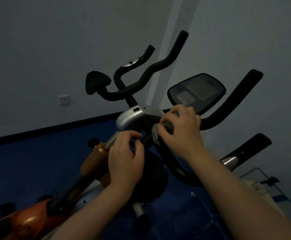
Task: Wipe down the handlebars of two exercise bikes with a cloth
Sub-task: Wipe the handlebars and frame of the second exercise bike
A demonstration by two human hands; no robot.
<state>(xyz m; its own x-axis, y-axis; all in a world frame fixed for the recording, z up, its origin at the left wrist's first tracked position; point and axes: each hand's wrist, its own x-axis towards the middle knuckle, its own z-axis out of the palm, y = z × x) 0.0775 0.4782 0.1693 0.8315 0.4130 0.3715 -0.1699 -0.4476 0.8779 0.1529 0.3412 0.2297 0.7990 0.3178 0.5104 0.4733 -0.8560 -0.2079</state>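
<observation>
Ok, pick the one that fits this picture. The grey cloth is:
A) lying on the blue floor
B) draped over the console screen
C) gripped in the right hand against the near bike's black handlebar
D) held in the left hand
C: the right hand curls round the grey cloth and presses it on the black handlebar; the left hand holds no cloth.

cloth (pixel 157 134) is grey, bunched on the black handlebar (pixel 228 108) nr centre. 2nd black handlebar (pixel 158 66) at 12 o'clock w/ a silver band. console (pixel 197 92) at 1 o'clock: black w/ grey screen. silver housing (pixel 129 118) at 11 o'clock of centre. orange bike frame (pixel 92 163) at 8 o'clock. floor (pixel 28 161) deep blue, wall (pixel 54 49) pale grey-blue, black skirting strip (pixel 37 132) betw them. black disc (pixel 151 177) at 6 o'clock.
</observation>
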